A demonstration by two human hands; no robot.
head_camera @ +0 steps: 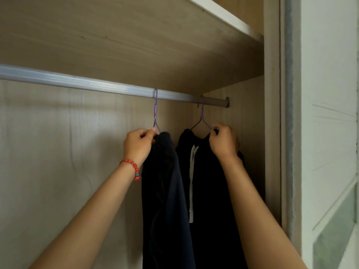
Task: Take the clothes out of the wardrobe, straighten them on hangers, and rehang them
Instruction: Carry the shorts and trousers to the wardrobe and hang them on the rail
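Observation:
Two dark garments hang on purple wire hangers from the silver wardrobe rail (97, 83). The left hanger (156, 109) carries a dark navy garment (165, 191). The right hanger (202, 117) carries a black garment (211, 191) with a white strip down its front. My left hand (138, 145), with a red bead bracelet on the wrist, pinches the navy garment's top at the left hanger's shoulder. My right hand (223, 140) grips the black garment's shoulder together with the right hanger's arm.
The rail runs from the left to a bracket (225, 102) on the wardrobe's right side panel (250, 117). A shelf (136, 45) sits close above the rail. The wooden back panel (58, 152) lies behind. A white wall (330, 94) stands to the right.

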